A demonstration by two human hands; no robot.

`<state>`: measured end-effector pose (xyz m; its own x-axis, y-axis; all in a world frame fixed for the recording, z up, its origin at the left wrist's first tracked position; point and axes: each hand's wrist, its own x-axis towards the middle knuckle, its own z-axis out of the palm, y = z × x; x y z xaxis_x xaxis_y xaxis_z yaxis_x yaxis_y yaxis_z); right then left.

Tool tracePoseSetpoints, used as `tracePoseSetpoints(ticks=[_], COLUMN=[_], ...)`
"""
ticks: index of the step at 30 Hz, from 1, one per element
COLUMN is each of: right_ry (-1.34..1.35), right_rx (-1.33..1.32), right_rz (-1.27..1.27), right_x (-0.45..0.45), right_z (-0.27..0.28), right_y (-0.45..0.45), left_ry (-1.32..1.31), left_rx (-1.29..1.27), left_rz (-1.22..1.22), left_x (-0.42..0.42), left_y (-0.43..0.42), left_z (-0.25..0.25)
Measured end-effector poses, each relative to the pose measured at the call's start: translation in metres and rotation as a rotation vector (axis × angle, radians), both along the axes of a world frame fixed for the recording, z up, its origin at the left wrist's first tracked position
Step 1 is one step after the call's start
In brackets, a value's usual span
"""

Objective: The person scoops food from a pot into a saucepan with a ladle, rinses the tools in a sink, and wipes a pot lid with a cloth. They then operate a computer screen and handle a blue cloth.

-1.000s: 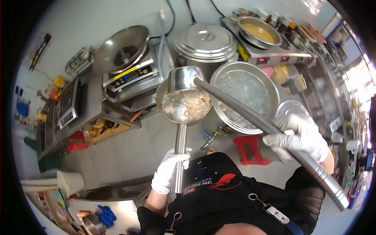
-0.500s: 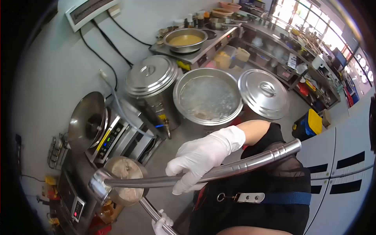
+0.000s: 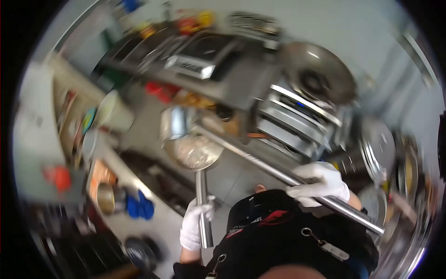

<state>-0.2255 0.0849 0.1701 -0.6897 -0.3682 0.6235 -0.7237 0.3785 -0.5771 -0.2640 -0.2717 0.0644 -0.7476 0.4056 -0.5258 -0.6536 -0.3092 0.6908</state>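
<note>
My left hand (image 3: pixel 195 218), in a white glove, is wrapped round the handle of a long-handled round metal pan (image 3: pixel 202 188). Pale, lumpy food (image 3: pixel 194 149) fills it; whether the pan is perforated I cannot tell. My right hand (image 3: pixel 320 183), also gloved in white, grips the long tubular handle of a metal ladle (image 3: pixel 174 123). This ladle's cup-shaped head is beside and partly above the pan's far rim. Both tools are held out in front of my body, over the floor. What the ladle's cup contains is hidden.
A counter (image 3: pixel 241 83) with a scale-like device (image 3: pixel 193 65) stands ahead. A large wok (image 3: pixel 318 72) rests on equipment to the right, near a lidded steel pot (image 3: pixel 378 144). At left are a pale bucket (image 3: pixel 115 111), a metal pot (image 3: pixel 107 197) and blue gloves (image 3: pixel 139 205). Much is blurred.
The view has swung left, away from the large pot of steaming liquid towards the counter. Both hands keep their tools; my left hand and its pan are now more fully in sight.
</note>
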Motion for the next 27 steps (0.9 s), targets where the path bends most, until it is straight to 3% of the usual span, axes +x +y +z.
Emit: tracePoseSetpoints(ticks=[3,6,8,9,13,15,16,18,22,24,25,27], right_ry=[-0.009,-0.253,-0.552,-0.357,-0.359,-0.599,-0.560,-0.230,-0.355,0.065,0.062,-0.354], right_rx=[0.049,-0.012,-0.048,0.034,0.030,-0.062,-0.039,-0.019,-0.002,-0.067,-0.068,-0.048], right_rz=[0.101,0.116,0.063,0.127,0.165,0.179,0.135,0.183,0.189,0.143,0.143,0.172], right_x=[-0.071,-0.145,-0.188,-0.214,-0.290,-0.334,-0.355,-0.406,-0.497,-0.547,-0.571,-0.622], right_z=[0.007,-0.018,-0.021,-0.020,-0.024,-0.023,-0.023,-0.020,-0.002,-0.014,-0.013,-0.005], right_y=[-0.024,-0.044,-0.066,-0.079,-0.136,-0.169,-0.186,-0.221,-0.270,-0.294,-0.305,-0.321], left_ry=[0.033,0.017,0.004,-0.003,0.037,0.010,0.011,0.010,0.025,0.028,0.024,0.018], left_rx=[-0.008,0.001,0.003,0.001,0.024,0.065,0.047,0.026,-0.015,-0.022,0.003,0.026], left_rz=[0.123,0.273,0.342,0.370,0.392,0.403,0.401,0.380,0.363,0.355,0.365,0.370], left_x=[-0.031,-0.074,-0.104,-0.122,-0.193,-0.239,-0.261,-0.308,-0.408,-0.459,-0.484,-0.539], left_y=[-0.021,-0.022,-0.033,-0.044,-0.101,-0.135,-0.152,-0.186,-0.229,-0.249,-0.258,-0.277], left_z=[0.006,-0.022,-0.025,-0.025,-0.036,-0.037,-0.038,-0.033,-0.020,-0.022,-0.024,-0.028])
